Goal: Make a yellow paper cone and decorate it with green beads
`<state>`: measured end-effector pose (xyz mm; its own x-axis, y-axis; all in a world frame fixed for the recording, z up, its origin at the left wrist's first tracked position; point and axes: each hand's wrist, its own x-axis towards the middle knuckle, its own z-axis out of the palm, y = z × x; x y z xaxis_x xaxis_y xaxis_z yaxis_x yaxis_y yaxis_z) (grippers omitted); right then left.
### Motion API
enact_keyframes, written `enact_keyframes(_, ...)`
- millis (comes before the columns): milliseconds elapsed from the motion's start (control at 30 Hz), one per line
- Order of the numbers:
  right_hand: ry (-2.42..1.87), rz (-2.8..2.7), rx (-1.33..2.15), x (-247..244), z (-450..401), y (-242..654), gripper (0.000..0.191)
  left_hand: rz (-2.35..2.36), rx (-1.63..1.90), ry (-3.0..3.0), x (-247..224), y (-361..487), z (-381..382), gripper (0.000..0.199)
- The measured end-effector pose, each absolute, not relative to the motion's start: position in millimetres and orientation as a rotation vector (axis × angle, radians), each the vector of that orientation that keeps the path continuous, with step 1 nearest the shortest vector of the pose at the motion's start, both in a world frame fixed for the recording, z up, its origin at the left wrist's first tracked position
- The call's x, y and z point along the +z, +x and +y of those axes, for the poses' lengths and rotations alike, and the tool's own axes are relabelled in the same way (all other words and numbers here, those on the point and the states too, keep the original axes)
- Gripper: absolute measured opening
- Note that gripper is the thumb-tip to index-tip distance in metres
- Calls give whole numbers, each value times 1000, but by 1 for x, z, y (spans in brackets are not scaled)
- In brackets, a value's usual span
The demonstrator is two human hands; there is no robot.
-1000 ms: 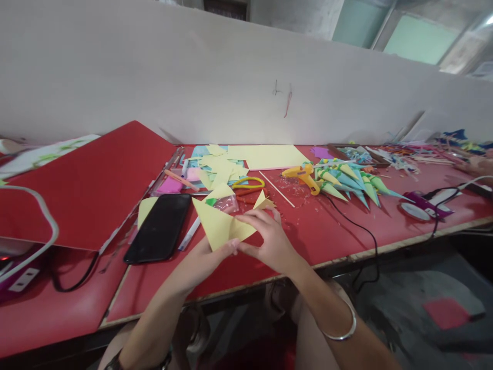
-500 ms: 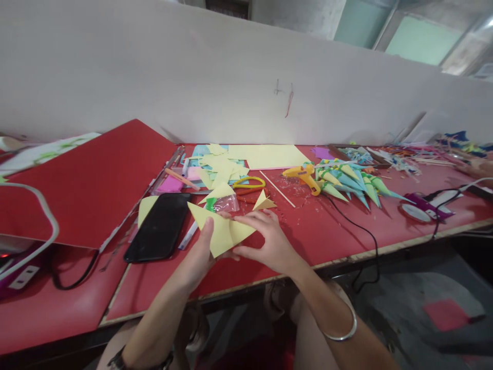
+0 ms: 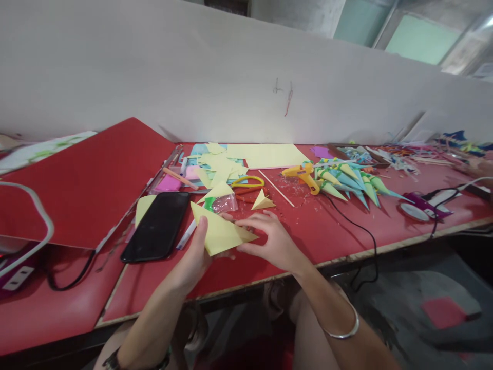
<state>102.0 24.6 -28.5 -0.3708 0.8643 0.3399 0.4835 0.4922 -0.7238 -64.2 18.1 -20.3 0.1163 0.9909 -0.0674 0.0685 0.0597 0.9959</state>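
A pale yellow sheet of paper (image 3: pixel 223 234), roughly triangular, is held up just above the front part of the red table. My left hand (image 3: pixel 196 257) grips its left side, thumb lying on top and the other fingers hidden beneath. At the paper's right side, my right hand (image 3: pixel 269 239) has its thumb and fingers close together around the edge; some fingertips are behind the sheet. A small folded yellow paper piece (image 3: pixel 263 201) stands on the table just beyond my right hand. A clear plastic packet (image 3: pixel 224 203) with a green part lies behind the sheet.
A black phone (image 3: pixel 157 226) lies left of my hands. Yellow-handled scissors (image 3: pixel 248 182), a thin stick (image 3: pixel 275 187) and yellow paper scraps (image 3: pixel 219 167) are farther back. To the right are a yellow glue gun (image 3: pixel 302 174) with a cord and several paper cones (image 3: pixel 358 182).
My right hand's fingers have shifted slightly off the paper's upper face toward its edge. The sheet now lies flatter and its crease shows less. My left thumb has slid a little left.
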Motion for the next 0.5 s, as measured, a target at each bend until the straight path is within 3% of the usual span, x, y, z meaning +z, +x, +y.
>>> enact_keyframes(233, -1054, -1991, 817, -27, 27, 107, 33, 1061, 973, 1039, -22, -65, 18, 80)
enact_keyframes(433, -1059, -1942, 824, -29, 28, 104, 18, 1028, 937, 1130, -29, -71, 19, 69)
enact_keyframes(500, -1074, -1873, 837, -30, 28, 103, 25, 1038, 920, 1131, -30, -74, 18, 63)
